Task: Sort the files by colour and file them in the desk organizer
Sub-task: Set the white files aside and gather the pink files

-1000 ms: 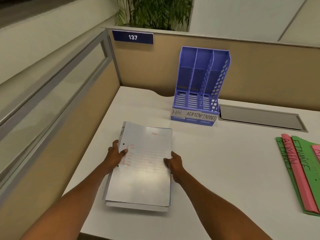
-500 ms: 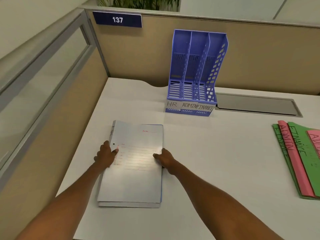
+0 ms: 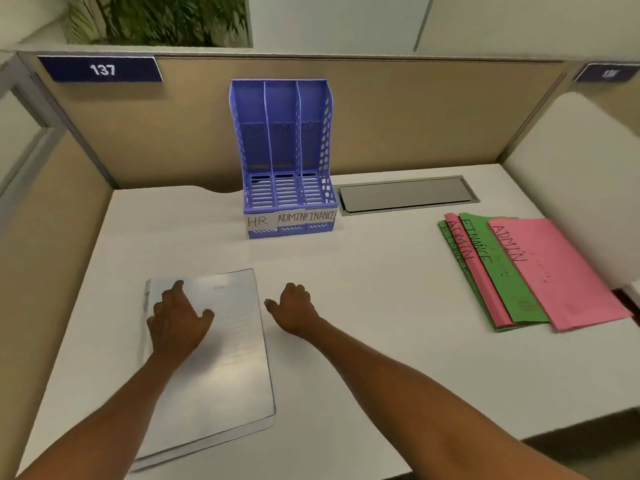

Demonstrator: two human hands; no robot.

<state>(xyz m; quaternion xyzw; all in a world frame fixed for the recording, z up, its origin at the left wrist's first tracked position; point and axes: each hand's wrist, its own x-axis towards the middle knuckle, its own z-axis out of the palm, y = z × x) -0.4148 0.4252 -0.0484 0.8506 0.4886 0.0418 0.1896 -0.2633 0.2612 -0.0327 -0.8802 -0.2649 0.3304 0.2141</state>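
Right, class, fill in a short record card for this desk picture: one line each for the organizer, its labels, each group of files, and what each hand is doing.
organizer: blue desk organizer, three upright slots, all empty, at the back of the desk
labels: HR, ADMIN, FINANCE, left to right
white files: stack lying flat, front left
coloured files: pink and green files overlapping, right side, marked ADMIN and FINANCE
left hand: left hand flat on the white stack, holding nothing
right hand: right hand open, beside the stack, off it
filed so far: none

Left hand (image 3: 178, 318) flat on white files (image 3: 221, 358), right hand (image 3: 294, 311) beside, organizer (image 3: 287, 168) behind
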